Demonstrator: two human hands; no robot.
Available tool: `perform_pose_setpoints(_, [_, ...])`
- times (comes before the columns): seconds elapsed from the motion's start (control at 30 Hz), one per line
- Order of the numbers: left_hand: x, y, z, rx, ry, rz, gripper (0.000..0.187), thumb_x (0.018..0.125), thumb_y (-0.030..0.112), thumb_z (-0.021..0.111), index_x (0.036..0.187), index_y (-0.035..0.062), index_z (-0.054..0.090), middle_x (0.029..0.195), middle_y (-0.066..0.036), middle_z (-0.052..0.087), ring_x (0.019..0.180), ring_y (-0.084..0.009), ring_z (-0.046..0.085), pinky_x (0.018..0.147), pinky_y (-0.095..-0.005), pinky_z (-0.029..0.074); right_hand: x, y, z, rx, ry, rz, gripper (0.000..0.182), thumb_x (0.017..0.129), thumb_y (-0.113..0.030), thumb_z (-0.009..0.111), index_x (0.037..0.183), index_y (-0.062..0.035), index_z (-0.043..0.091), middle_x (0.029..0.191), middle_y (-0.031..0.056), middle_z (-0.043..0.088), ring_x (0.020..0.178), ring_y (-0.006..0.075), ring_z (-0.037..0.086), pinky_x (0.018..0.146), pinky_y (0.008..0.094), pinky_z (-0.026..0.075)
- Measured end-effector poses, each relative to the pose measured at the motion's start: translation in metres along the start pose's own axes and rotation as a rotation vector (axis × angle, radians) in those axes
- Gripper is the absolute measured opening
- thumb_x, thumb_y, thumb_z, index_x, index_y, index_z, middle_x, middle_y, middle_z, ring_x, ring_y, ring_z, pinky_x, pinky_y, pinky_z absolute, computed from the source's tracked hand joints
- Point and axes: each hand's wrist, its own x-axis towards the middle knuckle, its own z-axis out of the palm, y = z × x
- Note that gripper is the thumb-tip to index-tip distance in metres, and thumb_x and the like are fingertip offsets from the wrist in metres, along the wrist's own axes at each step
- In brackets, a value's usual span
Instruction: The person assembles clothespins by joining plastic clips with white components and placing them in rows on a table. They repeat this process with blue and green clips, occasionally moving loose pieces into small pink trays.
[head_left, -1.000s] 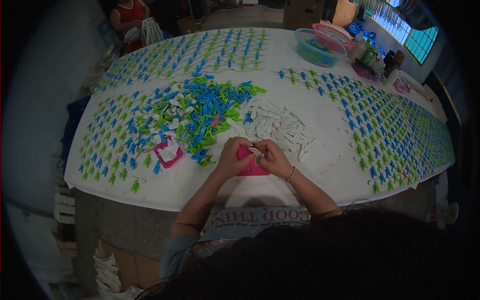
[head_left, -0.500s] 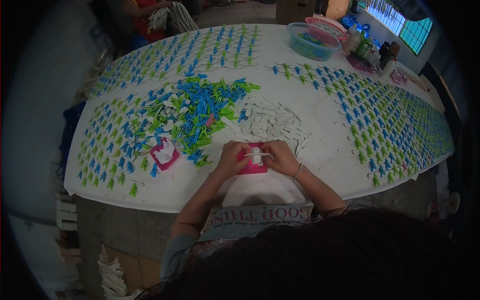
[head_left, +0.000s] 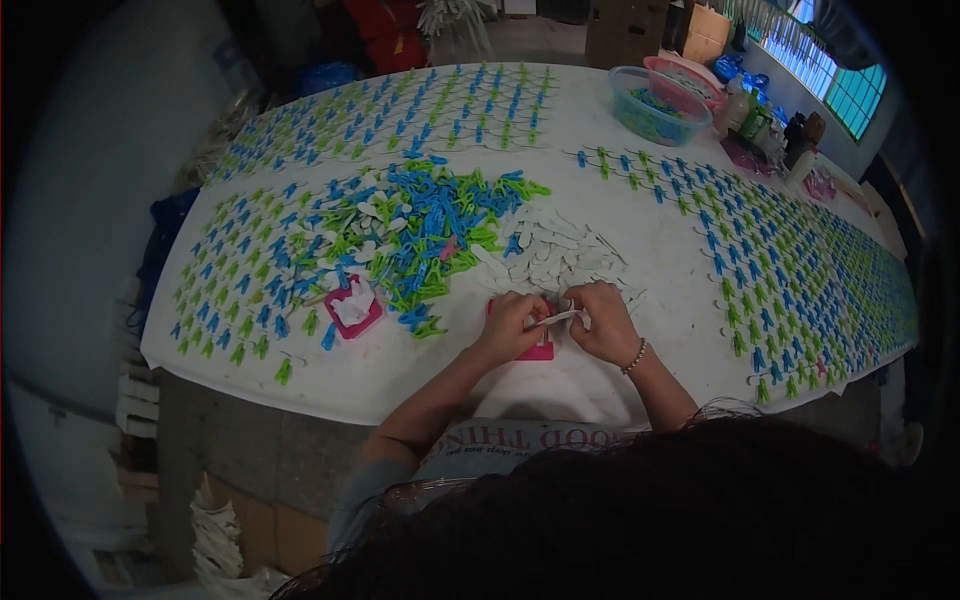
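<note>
Both hands pinch a thin white strip (head_left: 556, 319) stretched between them. My left hand (head_left: 508, 328) has its fingers closed on one end, and my right hand (head_left: 604, 322) grips the other end. Under the hands is a pink tray (head_left: 538, 352), largely hidden by them. Just beyond lies a loose pile of flat white pieces (head_left: 560, 250). To the left of that spreads a heap of blue and green clothes pegs (head_left: 430, 215), with a few white pieces among them. A second pink tray (head_left: 376, 316) with crumpled white material stands left of my left hand.
Rows of blue and green pegs on thin cords (head_left: 790, 270) cover the table's right side, with more rows (head_left: 400, 110) at the back and left. A clear blue basin (head_left: 660, 125) of pegs, a pink basin (head_left: 712, 92) and bottles stand at the back right.
My hands have lifted the white strip off the white roll in the pink tray and tilted it. The view has shifted, and the person at the back left shows less.
</note>
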Motion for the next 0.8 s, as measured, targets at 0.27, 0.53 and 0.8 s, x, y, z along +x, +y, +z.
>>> perform_pose_setpoints(0.27, [-0.012,-0.003,-0.014,-0.09,0.127,-0.168,0.028,0.07,0.006,0.069,0.094,0.0061,0.054,0.084,-0.005,0.06,0.081,-0.0187,0.057,0.076,-0.0304,0.044,0.042,0.021,0.003,0.291,-0.021,-0.015,0.029,0.07,-0.007,0.061,0.099,-0.0061,0.059,0.092,0.0092,0.059,0.092,0.0303,0.054,0.08,0.0398,0.044])
perform_pose_setpoints(0.53, [-0.085,0.02,-0.071,-0.193,0.361,-0.326,0.032,0.073,-0.001,0.068,0.097,0.0061,0.049,0.084,-0.001,0.052,0.077,-0.0109,0.051,0.074,-0.0249,0.043,0.121,0.064,0.124,-0.398,-0.218,0.051,0.022,0.075,-0.023,0.062,0.092,-0.0093,0.067,0.098,0.0113,0.062,0.096,0.0295,0.057,0.08,0.044,0.045])
perform_pose_setpoints(0.8, [-0.117,0.016,-0.092,-0.609,0.389,-0.515,0.034,0.076,-0.007,0.063,0.102,0.0073,0.046,0.081,0.002,0.047,0.075,-0.0078,0.047,0.073,-0.0223,0.04,0.145,0.065,0.143,-0.487,-0.262,0.145,0.023,0.076,-0.025,0.06,0.092,-0.0093,0.065,0.094,0.0122,0.064,0.091,0.0306,0.06,0.08,0.0435,0.047])
